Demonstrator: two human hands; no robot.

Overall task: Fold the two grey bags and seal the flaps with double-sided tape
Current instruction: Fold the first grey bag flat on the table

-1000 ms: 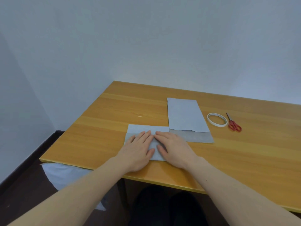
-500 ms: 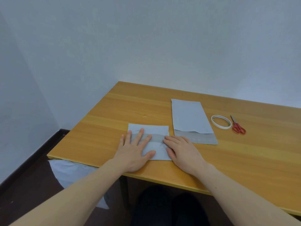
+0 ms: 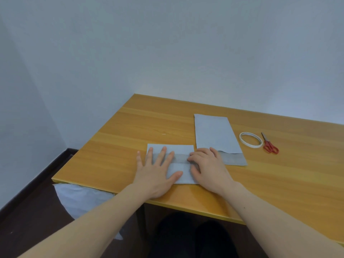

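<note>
A folded grey bag [image 3: 179,170] lies near the front edge of the wooden table [image 3: 115,146]. My left hand [image 3: 156,174] rests flat on its left half with fingers spread. My right hand [image 3: 208,168] presses on its right edge, fingers curled over the darker flap band. A second grey bag [image 3: 214,135] lies unfolded behind and to the right, its darker flap [image 3: 234,158] toward me. The white roll of double-sided tape [image 3: 251,140] lies right of that bag.
Red-handled scissors [image 3: 270,146] lie just right of the tape roll. A pale plastic sheet or bag [image 3: 78,198] hangs below the table's front left corner. White walls close in behind and to the left.
My hands have slid apart along the folded bag, the left one leftward and the right one to the bag's right edge. The head camera has shifted slightly.
</note>
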